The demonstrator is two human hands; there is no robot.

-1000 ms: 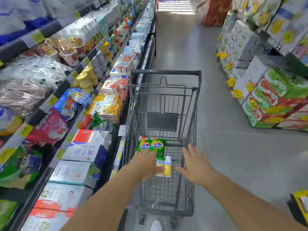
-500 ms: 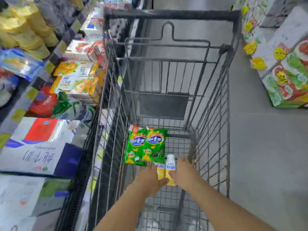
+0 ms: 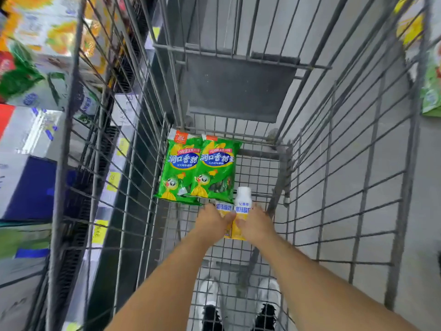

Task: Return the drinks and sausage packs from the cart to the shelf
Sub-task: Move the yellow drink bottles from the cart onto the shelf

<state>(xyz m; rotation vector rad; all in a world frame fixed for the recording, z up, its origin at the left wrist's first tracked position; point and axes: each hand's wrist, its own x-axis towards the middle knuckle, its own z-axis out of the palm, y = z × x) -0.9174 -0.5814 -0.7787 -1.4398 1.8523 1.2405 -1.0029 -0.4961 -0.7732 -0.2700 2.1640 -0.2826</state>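
Note:
Two green sausage packs (image 3: 198,168) lie side by side on the floor of the wire cart (image 3: 346,163). Just in front of them lie two small yellow drink bottles with white caps, the left bottle (image 3: 223,207) and the right bottle (image 3: 242,206). My left hand (image 3: 212,222) is wrapped over the left bottle. On the right bottle rests my right hand (image 3: 256,224), fingers curled around its body. Both arms reach down into the cart from the near end.
The shelf on the left holds boxed goods, among them a white and blue carton (image 3: 26,163) and yellow price tags (image 3: 100,231). Grey aisle floor (image 3: 427,211) lies to the right. The cart's folded child seat panel (image 3: 238,89) stands at the far end.
The view has dropped close into the cart. Both hands have gone from hovering above the cart floor to closing on the two drink bottles.

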